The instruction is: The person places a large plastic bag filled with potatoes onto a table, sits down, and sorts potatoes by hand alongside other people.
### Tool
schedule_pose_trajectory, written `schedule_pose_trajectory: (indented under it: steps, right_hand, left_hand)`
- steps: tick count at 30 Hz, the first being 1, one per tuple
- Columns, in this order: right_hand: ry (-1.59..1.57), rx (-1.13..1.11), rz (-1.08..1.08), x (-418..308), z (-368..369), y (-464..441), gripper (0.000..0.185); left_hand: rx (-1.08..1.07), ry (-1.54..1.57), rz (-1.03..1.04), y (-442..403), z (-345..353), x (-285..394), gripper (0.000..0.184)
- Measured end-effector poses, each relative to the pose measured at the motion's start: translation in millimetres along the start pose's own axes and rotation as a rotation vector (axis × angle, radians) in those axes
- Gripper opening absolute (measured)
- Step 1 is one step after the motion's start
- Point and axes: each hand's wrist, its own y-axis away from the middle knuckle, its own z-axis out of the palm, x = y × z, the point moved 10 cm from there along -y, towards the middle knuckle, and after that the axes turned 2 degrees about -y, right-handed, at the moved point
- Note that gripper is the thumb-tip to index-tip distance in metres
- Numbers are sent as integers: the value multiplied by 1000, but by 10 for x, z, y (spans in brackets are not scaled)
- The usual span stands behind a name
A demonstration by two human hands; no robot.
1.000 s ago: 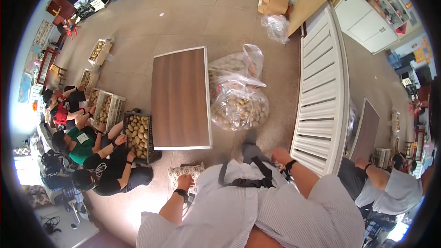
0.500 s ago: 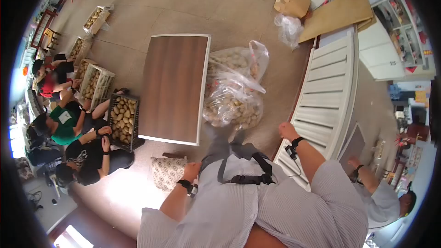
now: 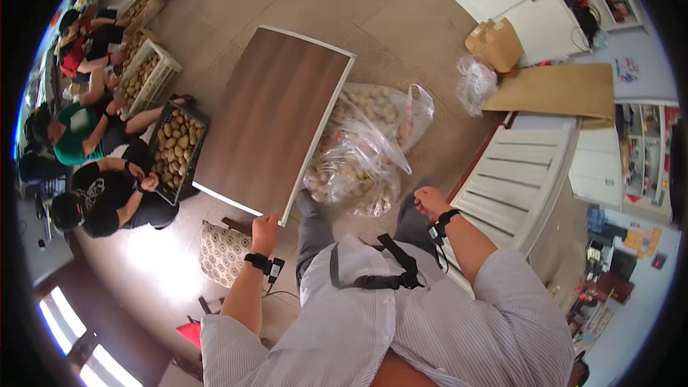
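My left hand (image 3: 265, 234) is closed in a fist at the near corner of the brown table (image 3: 276, 115). I cannot tell whether it touches the white edge. My right hand (image 3: 431, 202) has its fingers curled, with nothing visible in it, between my leg and the white slatted panel (image 3: 512, 175). Clear plastic bags of potatoes (image 3: 358, 150) rest on the floor in front of my legs, against the table's right side. A patterned cushion (image 3: 222, 252) lies left of my left hand.
People sit at the left by a black crate of potatoes (image 3: 174, 150) and a white crate of potatoes (image 3: 147, 75). A cardboard box (image 3: 496, 44), a crumpled plastic bag (image 3: 476, 86) and a flat brown board (image 3: 552, 93) are at the upper right.
My view has turned, and the table now appears tilted. My left hand has come up to the table's near corner; my right hand has moved slightly inward.
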Motion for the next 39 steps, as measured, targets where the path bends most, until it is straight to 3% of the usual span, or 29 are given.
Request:
schedule_pose_trajectory:
  steps: [8,10,11,13,16,22,26,30,32,34,35,38,39]
  right_hand:
    - [-109,-132,197,600,-144,-1560,27]
    - [-202,-27,311,807,-360,-1945,35]
    - [-246,-86,330,927,-358,-2102,42]
    - [-269,-98,441,1203,-437,-2410,49]
    - [-327,-89,552,1630,-407,-2791,60]
    - [-490,-13,737,2185,-140,-3291,63]
    - [-713,127,677,2271,-78,-3558,47]
    - [-961,169,460,1953,-187,-3880,29]
    - [-720,173,192,1160,-381,-3792,33]
    - [-601,164,65,596,-424,-3592,26]
    - [-473,73,-100,298,-376,-3482,22]
    - [-183,-67,-400,-509,-217,-2741,18]
    - [-21,-119,-524,-776,-165,-2476,18]
  left_hand:
    - [172,208,-228,210,1466,248,45]
    - [64,206,-269,133,2042,327,43]
    - [60,193,-298,108,2291,335,43]
    - [-128,226,-180,-40,2877,759,42]
    - [-231,176,-66,-260,3393,997,42]
    - [-236,176,-23,-784,3890,870,30]
    - [-274,-16,146,-1087,4249,949,15]
    - [-272,-83,257,-1263,4524,1170,20]
    - [-151,-377,560,-1274,4602,1570,41]
    - [-142,-449,598,-1360,4667,1843,50]
    - [-135,-526,625,-1406,4688,1950,58]
    - [-174,-611,626,-1587,4777,1971,58]
    - [-122,-636,691,-1597,4733,2052,45]
